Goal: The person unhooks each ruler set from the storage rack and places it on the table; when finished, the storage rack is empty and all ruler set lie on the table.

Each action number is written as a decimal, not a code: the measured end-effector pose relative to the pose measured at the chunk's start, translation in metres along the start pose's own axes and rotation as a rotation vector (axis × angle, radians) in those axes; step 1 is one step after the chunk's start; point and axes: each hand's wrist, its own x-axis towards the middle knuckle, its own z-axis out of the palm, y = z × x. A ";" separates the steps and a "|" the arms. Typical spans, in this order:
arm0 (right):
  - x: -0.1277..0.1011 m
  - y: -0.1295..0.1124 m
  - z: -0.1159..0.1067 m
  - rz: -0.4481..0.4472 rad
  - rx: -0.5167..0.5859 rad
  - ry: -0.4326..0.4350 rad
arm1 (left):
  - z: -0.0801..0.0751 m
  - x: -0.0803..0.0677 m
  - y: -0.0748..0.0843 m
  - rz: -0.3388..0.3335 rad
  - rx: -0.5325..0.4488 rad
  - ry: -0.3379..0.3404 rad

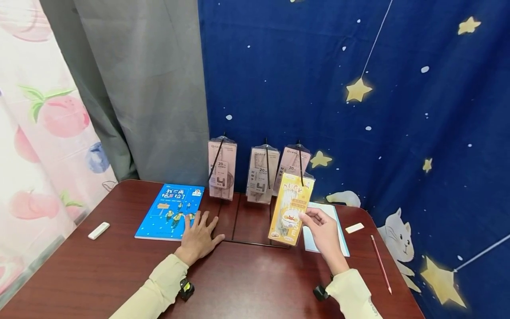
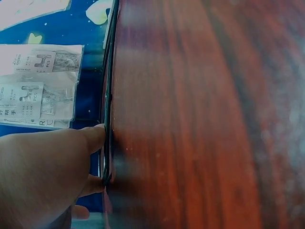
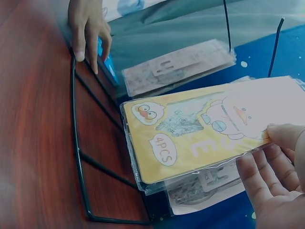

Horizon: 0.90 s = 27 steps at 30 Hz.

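A yellow ruler-set pack [image 1: 290, 208] with a duck print is pinched at its right edge between the thumb and fingers of my right hand [image 1: 323, 232]. It stands in front of the rightmost hook [image 1: 300, 164] of a black wire rack [image 1: 255, 243]; whether it hangs there cannot be told. Behind it is a pink ruler-set pack [image 1: 294, 158]. A grey pack [image 1: 263, 175] hangs on the middle hook, a pink pack [image 1: 222, 170] on the left one. My left hand [image 1: 199, 237] rests with fingers spread at the rack's front left corner, touching its base wire [image 2: 107, 152].
A blue book [image 1: 169, 212] lies left of the rack, partly under my left fingertips. Farther left is a white eraser-like block [image 1: 98, 230]. On the right are a pale blue-edged booklet [image 1: 340, 230], a small white block [image 1: 354, 227] and a red pencil [image 1: 381, 263]. Curtains [image 1: 279, 66] back the table.
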 end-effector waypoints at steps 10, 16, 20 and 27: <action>-0.031 -0.011 -0.004 0.033 0.006 -0.022 | -0.005 0.001 0.002 -0.004 0.012 -0.002; -0.045 -0.015 -0.006 0.034 -0.003 -0.030 | -0.005 0.003 -0.003 -0.009 0.004 -0.005; -0.052 -0.018 -0.007 0.042 -0.008 -0.037 | -0.005 0.003 -0.005 -0.017 0.000 -0.022; -0.066 -0.019 -0.020 0.065 -0.011 -0.028 | -0.005 0.004 -0.007 -0.025 -0.020 -0.035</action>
